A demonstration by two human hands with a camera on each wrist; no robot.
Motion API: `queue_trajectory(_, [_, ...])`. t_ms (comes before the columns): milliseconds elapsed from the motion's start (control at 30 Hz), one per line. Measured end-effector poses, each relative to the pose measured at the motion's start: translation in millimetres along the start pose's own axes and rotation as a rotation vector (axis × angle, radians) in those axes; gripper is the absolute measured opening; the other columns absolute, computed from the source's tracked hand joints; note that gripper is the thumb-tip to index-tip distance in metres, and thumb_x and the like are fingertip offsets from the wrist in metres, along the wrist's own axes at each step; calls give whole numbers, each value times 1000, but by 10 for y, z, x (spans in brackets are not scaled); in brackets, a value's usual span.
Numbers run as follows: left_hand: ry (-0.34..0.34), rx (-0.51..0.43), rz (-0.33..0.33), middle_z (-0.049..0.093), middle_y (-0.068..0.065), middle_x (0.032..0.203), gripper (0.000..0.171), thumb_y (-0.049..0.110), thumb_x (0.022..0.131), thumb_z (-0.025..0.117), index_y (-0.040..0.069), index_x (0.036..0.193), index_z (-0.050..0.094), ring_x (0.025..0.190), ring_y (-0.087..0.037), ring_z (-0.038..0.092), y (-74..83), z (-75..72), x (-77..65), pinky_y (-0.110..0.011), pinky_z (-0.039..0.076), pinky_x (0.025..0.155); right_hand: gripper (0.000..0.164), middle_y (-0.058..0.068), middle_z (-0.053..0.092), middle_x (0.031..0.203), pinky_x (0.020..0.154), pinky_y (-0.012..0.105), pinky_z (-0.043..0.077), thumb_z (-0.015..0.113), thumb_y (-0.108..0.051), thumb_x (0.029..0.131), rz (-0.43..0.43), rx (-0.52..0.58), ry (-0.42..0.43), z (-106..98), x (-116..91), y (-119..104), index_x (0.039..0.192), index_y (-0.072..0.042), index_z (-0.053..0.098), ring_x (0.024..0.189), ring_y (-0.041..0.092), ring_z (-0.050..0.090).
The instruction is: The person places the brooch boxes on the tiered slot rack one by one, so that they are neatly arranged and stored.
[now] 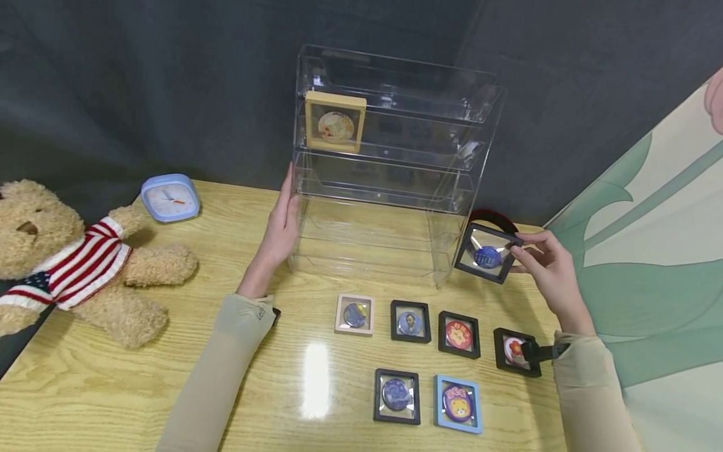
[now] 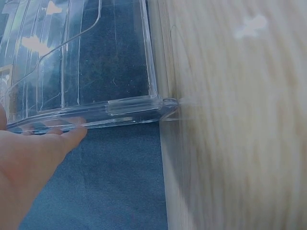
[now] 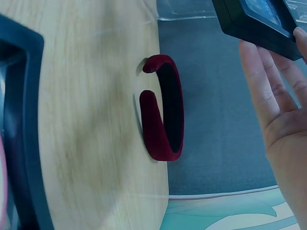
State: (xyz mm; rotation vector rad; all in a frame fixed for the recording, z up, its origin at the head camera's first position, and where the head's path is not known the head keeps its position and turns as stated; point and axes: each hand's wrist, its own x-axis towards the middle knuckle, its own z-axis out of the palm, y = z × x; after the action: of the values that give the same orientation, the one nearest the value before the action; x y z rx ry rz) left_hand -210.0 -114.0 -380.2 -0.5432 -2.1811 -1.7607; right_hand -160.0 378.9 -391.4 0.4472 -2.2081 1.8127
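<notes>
My right hand (image 1: 549, 271) pinches a black square display frame (image 1: 462, 269) by its right side, thumb in front and fingers behind. Inside its clear window sits a blue round badge (image 1: 488, 257). In the right wrist view the same black frame (image 3: 232, 21) is held up at the top right, above the dark cloth. My left hand (image 1: 280, 227) rests on the left side of a clear acrylic display rack (image 1: 384, 204), fingers extended along its wall. A yellow frame (image 1: 336, 97) with a round badge stands on an upper tier of the rack, at its left end.
Several framed badges, including a pink frame (image 1: 337, 314) and a light blue frame (image 1: 479, 408), lie before the rack. A dark red headband (image 3: 153, 129) lies behind the right hand. A teddy bear (image 1: 147, 263) and a blue clock (image 1: 171, 198) are at left.
</notes>
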Motion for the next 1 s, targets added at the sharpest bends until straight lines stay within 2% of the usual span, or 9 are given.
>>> queue_trajectory(133, [12, 13, -8, 8, -19, 177, 58, 6, 117, 25, 0, 171, 5, 163, -33, 12, -181, 13, 35, -34, 11, 131, 21, 4, 67, 116, 72, 24, 63, 59, 11, 104, 2, -24, 8, -4, 9, -27, 125, 8, 61, 99, 8, 75])
queue_trajectory(233, [17, 26, -4, 8, -13, 178, 59, 10, 118, 25, 7, 173, 4, 163, -30, 11, -345, 22, 62, -34, 11, 131, 20, 4, 68, 114, 71, 23, 63, 59, 12, 104, -5, -14, 25, -6, 20, -54, 124, 10, 61, 98, 8, 75])
queue_trajectory(300, [17, 29, 4, 8, -10, 179, 59, 13, 118, 25, 10, 173, 4, 163, -26, 12, -392, 22, 67, -33, 11, 131, 19, 4, 69, 115, 71, 23, 63, 58, 12, 104, -12, -2, 39, -8, 27, -77, 123, 11, 60, 98, 8, 75])
queue_trajectory(567, [7, 32, 28, 8, -6, 179, 59, 19, 119, 25, 16, 174, 3, 163, -21, 10, -400, 11, 55, -32, 11, 131, 18, 4, 68, 119, 70, 21, 62, 58, 13, 104, -29, 9, 82, -4, 33, -159, 122, 13, 62, 97, 9, 75])
queue_trajectory(800, [13, 30, 37, 9, -8, 179, 59, 19, 119, 25, 13, 174, 4, 163, -22, 12, -412, 8, 55, -33, 12, 131, 14, 7, 69, 117, 67, 20, 62, 59, 12, 103, -41, 59, 138, 52, 33, -194, 116, 11, 64, 93, 10, 75])
queue_trajectory(1000, [10, 29, 41, 9, -7, 179, 59, 18, 119, 26, 14, 174, 4, 163, -21, 12, -416, 10, 56, -33, 12, 131, 11, 8, 66, 114, 65, 19, 62, 60, 11, 103, -52, 70, 187, 88, 53, -203, 114, 14, 62, 93, 11, 75])
